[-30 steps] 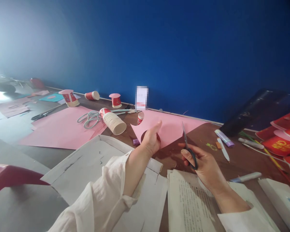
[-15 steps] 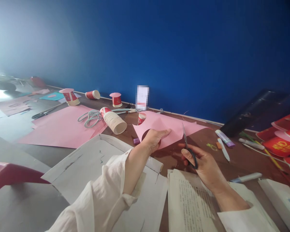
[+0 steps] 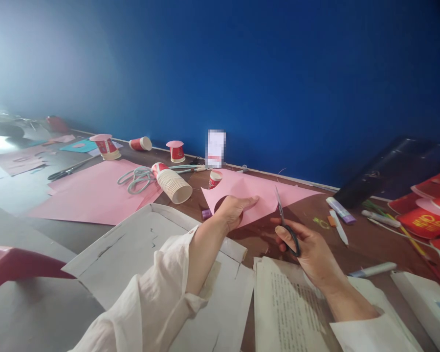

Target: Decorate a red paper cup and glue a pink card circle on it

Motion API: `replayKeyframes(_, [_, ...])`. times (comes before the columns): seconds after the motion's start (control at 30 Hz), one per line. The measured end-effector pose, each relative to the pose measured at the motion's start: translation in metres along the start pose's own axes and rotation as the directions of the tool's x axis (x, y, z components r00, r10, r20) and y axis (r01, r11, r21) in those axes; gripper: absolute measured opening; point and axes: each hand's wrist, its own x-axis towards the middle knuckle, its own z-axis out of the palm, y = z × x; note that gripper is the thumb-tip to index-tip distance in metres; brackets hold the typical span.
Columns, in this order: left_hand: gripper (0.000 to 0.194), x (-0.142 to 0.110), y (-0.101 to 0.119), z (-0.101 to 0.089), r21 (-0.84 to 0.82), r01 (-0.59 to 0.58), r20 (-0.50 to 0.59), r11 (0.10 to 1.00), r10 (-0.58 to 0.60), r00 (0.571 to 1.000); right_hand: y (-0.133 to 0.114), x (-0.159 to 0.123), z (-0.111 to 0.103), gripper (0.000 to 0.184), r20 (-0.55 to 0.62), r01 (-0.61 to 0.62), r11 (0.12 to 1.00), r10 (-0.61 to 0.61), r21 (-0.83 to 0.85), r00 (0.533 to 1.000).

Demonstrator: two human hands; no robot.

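Observation:
My left hand (image 3: 233, 211) pinches a sheet of pink paper (image 3: 264, 193), its thumb lying on top. A rounded cut-out shows in the paper's edge beside the wrist. In my right hand (image 3: 308, 249) is a pair of scissors (image 3: 281, 210) with black handles, thumb and fingers at the loops. The blades point up and away, at the right part of the pink sheet; how far they are apart is hard to tell. Behind the sheet stands a small red paper cup (image 3: 215, 179). An open book (image 3: 289, 303) lies below my right hand.
A stack of paper cups (image 3: 174, 186) lies on its side by a pale cord (image 3: 135, 180). More pink paper (image 3: 95, 200) spreads at left. A glue stick (image 3: 341, 210) and a white pen (image 3: 339, 228) lie right. Red cups (image 3: 425, 220) stand far right. A phone (image 3: 215, 149) leans on the wall.
The right tip of the pink sheet reaches slightly farther right. Both hands and the scissors have hardly moved.

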Motion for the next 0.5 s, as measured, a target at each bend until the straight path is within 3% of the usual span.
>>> replayKeyframes(0.5, [0.023,-0.0002,0.0022,-0.003,0.024,-0.004,-0.01,1.0,0.004,1.0,-0.0011,-0.0006,0.0016,0.059,0.01,0.023,0.998,-0.023,0.054,1.0])
